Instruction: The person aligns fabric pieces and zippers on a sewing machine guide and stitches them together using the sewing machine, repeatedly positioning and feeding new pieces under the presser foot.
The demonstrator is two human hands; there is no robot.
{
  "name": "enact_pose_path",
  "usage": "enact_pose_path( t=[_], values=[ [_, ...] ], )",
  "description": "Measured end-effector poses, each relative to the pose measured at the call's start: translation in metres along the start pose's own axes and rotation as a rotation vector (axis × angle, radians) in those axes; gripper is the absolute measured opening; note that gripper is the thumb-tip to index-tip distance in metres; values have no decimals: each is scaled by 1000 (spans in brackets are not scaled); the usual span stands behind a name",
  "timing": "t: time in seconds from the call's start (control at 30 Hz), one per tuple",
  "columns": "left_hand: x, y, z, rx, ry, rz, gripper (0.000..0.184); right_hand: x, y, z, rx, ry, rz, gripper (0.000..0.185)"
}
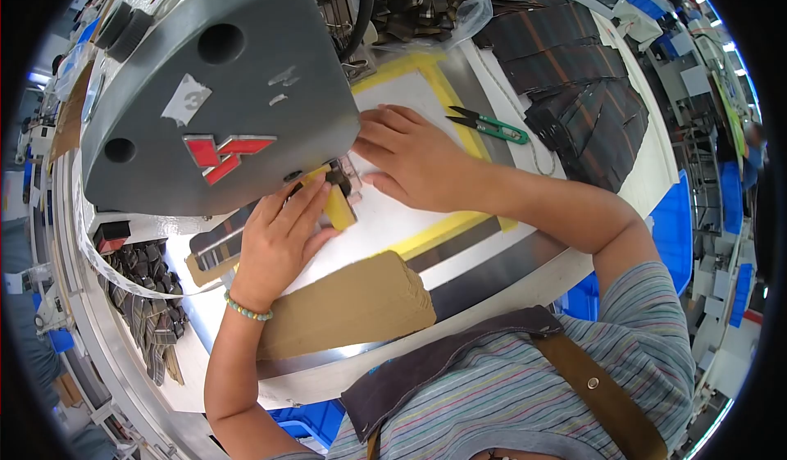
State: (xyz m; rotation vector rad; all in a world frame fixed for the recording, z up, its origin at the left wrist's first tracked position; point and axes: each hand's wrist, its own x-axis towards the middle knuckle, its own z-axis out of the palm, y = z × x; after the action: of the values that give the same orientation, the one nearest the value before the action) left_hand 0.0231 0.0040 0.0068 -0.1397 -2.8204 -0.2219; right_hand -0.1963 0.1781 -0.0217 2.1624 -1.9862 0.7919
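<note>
A large grey sewing machine head (270, 99) with a red and silver emblem fills the upper left. My left hand (279, 247), wearing a beaded bracelet (247, 307), lies with outstretched fingers at the presser foot area (343, 178). Its fingertips touch a small yellow piece (338, 208), and its thumb is spread apart. A dark plaid fabric strip (220, 243) extends leftward from beneath this hand. On the other side of the foot, my right hand (414, 161) rests palm down, fingers extended and partly hidden by the machine head. Nothing shows in its grasp.
Green-handled thread snips (490, 125) lie right of my right hand. A brown cardboard piece (348, 308) sits at the near edge. Dark striped fabric pieces (578, 70) are piled at right. More plaid pieces (147, 296) hang at left. Yellow tape (449, 237) borders the white work surface.
</note>
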Motion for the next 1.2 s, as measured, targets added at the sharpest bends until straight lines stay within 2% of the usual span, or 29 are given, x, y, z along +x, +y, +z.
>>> enact_pose_path(
  t=[0.13, 0.33, 0.97, 1.2],
  values=[
    [8, -15, 12, -87, -48, -157, 53, 10, 20, -1, -8, 20, -4, 47],
    [8, -23, 15, 3, 12, -33, 61, 10, 18, -1, -37, 61, -8, 44],
    [9, -23, 15, -12, 18, -74, 57, 12, 24, 1, -17, 30, -2, 44],
    [-1, -8, 11, -42, 35, -49, 58, -2, 9, 5, -32, 36, 13, 50]
  ],
)
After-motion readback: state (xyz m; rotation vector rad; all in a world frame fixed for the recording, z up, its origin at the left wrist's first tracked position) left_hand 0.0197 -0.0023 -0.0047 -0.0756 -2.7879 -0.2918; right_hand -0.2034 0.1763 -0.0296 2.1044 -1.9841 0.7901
